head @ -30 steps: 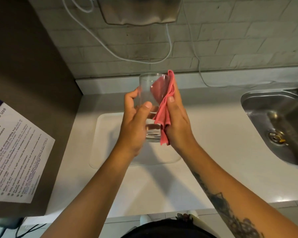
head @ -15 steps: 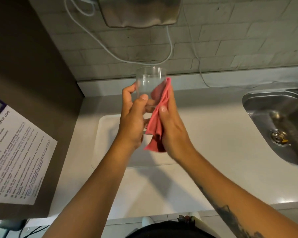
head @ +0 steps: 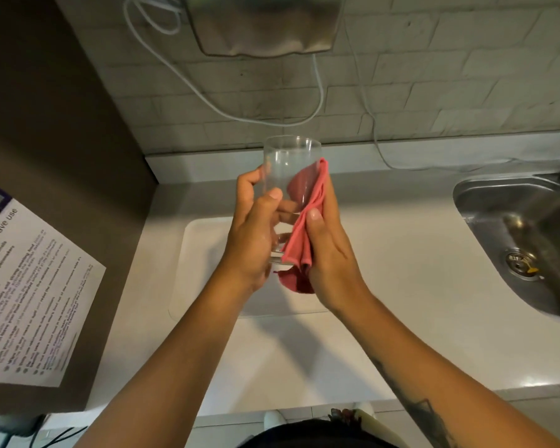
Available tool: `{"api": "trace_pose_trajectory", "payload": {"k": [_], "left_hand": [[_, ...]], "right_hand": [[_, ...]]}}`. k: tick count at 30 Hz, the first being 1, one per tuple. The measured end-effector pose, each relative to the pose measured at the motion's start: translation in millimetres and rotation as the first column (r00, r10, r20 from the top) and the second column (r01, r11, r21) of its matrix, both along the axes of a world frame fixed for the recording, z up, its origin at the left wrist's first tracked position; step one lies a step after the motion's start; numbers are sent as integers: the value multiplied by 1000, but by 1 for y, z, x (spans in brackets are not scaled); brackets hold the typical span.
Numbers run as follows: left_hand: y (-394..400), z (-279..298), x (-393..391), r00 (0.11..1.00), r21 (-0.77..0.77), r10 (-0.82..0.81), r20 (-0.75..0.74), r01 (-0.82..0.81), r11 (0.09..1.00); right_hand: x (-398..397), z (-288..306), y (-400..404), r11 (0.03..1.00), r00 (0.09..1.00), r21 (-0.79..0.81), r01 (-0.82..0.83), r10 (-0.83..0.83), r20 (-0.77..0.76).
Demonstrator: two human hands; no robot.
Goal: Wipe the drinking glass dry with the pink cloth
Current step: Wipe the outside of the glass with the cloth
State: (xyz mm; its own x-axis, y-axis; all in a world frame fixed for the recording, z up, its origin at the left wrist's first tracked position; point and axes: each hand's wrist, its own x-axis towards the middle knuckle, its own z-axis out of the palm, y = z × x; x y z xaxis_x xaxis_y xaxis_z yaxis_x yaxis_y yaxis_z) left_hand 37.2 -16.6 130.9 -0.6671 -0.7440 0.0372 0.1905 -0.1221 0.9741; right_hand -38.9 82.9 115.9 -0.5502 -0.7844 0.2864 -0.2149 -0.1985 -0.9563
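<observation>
A clear drinking glass [head: 288,169] is held upright above the counter, its mouth toward the wall. My left hand [head: 253,234] wraps around its lower half, thumb on the near side. My right hand [head: 327,250] presses the folded pink cloth [head: 304,231] against the glass's right side, thumb on the cloth. The cloth's top edge reaches about halfway up the glass, and a loose fold hangs below the base. Part of the cloth shows red through the glass wall.
A white tray [head: 201,263] lies on the pale counter [head: 401,286] under my hands. A steel sink [head: 524,240] sits at the right. A dark cabinet with a printed notice [head: 29,292] stands at the left. White cables [head: 317,92] hang along the tiled wall.
The glass has risen and tilted a little while the cloth slid down its right side, from near the rim to about halfway. Both hands keep their grip.
</observation>
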Motion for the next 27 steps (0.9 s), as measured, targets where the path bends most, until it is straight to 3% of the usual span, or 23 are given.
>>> {"api": "trace_pose_trajectory", "payload": {"k": [5,9,13,16,19,21,27], "left_hand": [[5,1,0,999,27,-35,-20,36,999],[-4,0,1,999,-10,23,25,-23,1000],[1,-6,0,997,-44,17,76,-13,999],[4,2,-1,987,-202,83,134,-55,978],[7,7,3,943,-460,255,212,-134,878],[12,5,7,942,-520,257,216,-112,847],[11,2,7,959,-365,203,196,-121,923]], "right_hand": [[-16,19,-14,994,997,-100,46,-39,69],[13,-11,3,998,1000,-67,12,-11,16],[-5,-9,-4,999,999,-10,37,-36,40],[-12,-3,-10,997,996,-21,76,-75,54],[-7,-5,-9,992,990,-60,111,-105,98],[-4,-5,-8,987,984,-63,145,-138,110],[2,-2,-11,992,991,-81,99,-90,101]]}}
